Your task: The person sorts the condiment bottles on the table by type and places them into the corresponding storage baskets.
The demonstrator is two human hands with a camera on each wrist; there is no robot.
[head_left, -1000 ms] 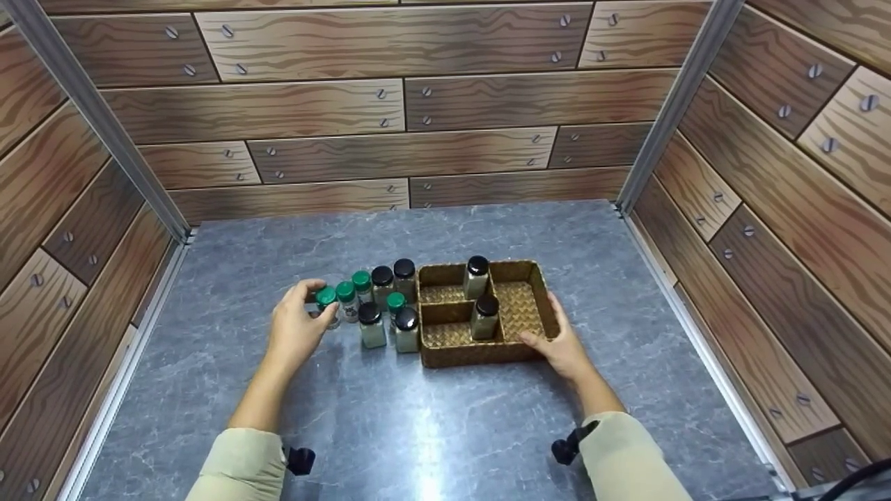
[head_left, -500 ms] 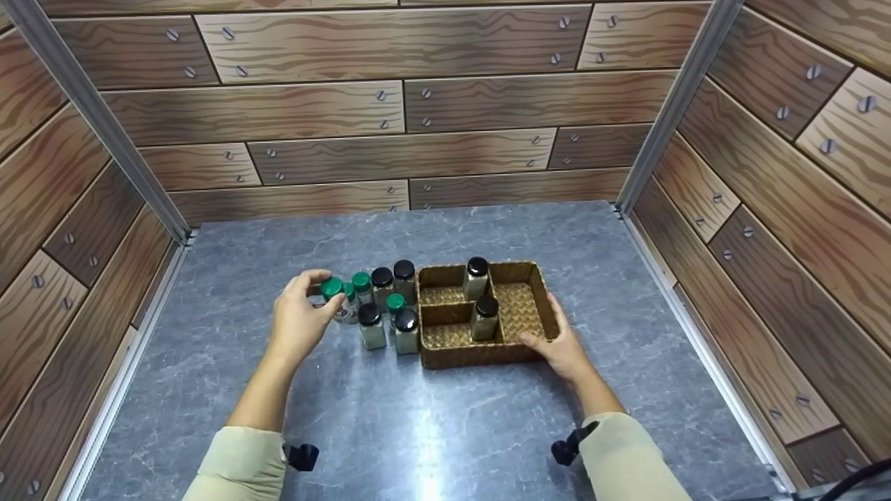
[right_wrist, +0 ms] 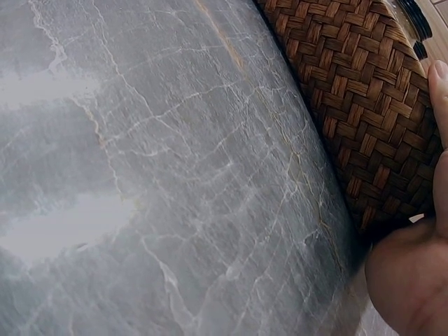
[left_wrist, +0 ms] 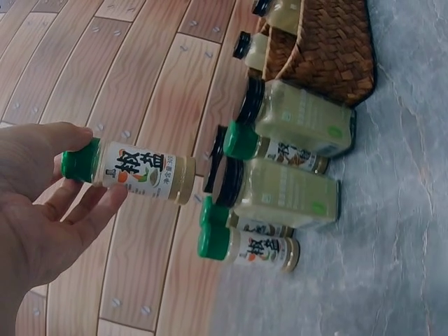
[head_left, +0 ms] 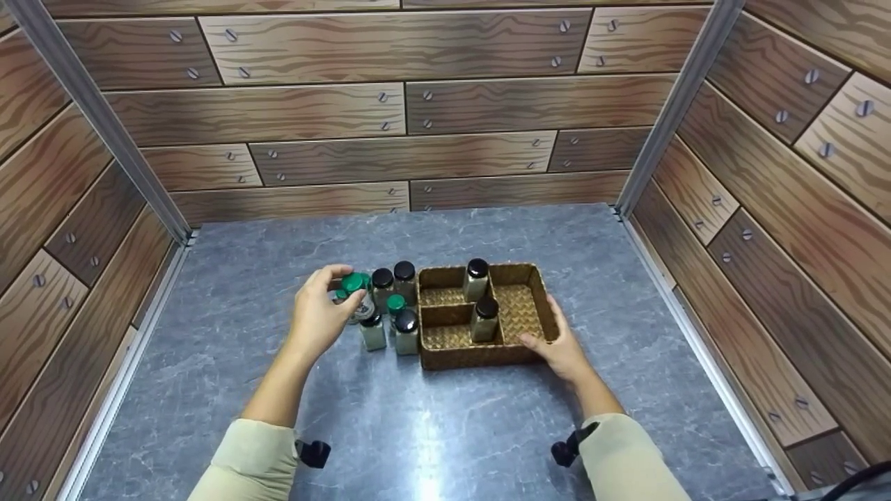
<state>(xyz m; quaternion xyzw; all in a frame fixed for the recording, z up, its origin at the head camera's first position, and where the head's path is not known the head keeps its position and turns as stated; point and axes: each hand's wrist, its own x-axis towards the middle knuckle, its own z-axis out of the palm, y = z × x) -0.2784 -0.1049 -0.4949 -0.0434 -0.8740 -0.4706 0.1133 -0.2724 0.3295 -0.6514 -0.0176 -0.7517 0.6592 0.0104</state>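
My left hand (head_left: 321, 313) pinches a green-capped spice jar (left_wrist: 143, 170) by its cap, thumb on one side and fingers on the other. In the left wrist view the jar is lifted off the table, with a white label and tan contents. Below it stand other green-capped jars (left_wrist: 262, 250) and black-capped jars (left_wrist: 290, 192). My right hand (head_left: 565, 348) grips the right front corner of a woven basket (head_left: 480, 356), thumb over the rim. Two black-capped jars stand in the basket, one in the back left compartment (head_left: 476, 280), one in the front left compartment (head_left: 484, 320).
The jars on the table stand close against the basket's left side, among them a black-capped jar (head_left: 406, 332) at the front. The basket's right compartment (head_left: 518, 309) holds no jar. Wood-patterned walls (head_left: 404, 111) enclose the grey marbled table (head_left: 390, 431) at the back and sides.
My left hand has raised the green-capped spice jar from the left end of the group and carried it rightward over the other jars. The right hand and the basket have stayed in place.
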